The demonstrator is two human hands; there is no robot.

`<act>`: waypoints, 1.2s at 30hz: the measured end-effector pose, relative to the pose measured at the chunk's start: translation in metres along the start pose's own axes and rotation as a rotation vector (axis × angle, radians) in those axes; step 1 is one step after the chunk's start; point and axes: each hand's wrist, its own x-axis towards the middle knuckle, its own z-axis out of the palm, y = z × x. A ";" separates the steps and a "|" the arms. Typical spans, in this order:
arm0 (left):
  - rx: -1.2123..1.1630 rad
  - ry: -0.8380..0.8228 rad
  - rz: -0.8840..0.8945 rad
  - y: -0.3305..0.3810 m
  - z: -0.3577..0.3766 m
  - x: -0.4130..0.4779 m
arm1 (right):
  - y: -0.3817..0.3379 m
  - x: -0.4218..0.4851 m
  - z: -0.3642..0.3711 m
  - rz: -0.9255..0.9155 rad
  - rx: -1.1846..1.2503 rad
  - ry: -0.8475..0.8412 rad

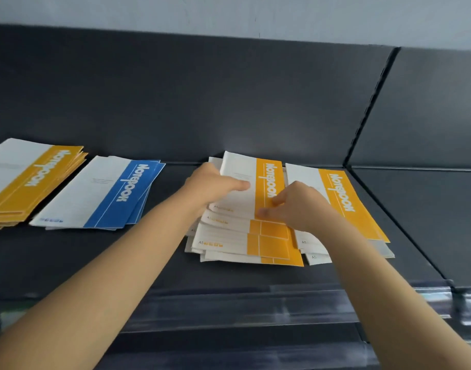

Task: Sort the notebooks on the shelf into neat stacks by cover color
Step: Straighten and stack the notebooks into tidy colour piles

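We are squaring the loose orange pile [245,244] mid-shelf. Left hand [210,182] grips the top notebook [239,166] at its 9 o'clock edge, thumb over the cover. Right hand [301,206] has curled fingertips on the orange band; pinch or press, we cannot tell. Next, we judge: lift it and align its edges.

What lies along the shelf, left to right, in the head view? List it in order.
Yellow stack → blue stack → left hand → loose orange pile → right hand → tidy orange stack.
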 end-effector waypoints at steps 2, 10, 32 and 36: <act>-0.216 -0.005 -0.031 0.001 -0.006 0.001 | 0.003 0.002 0.001 -0.004 0.014 0.005; -0.123 -0.229 0.057 0.001 -0.005 -0.006 | 0.007 0.002 -0.003 -0.060 0.021 -0.095; -0.667 -0.009 0.018 -0.016 -0.022 -0.024 | -0.003 -0.008 -0.007 0.032 0.680 0.115; -0.708 -0.049 0.174 -0.032 -0.048 -0.034 | -0.033 -0.008 -0.005 -0.065 0.923 0.088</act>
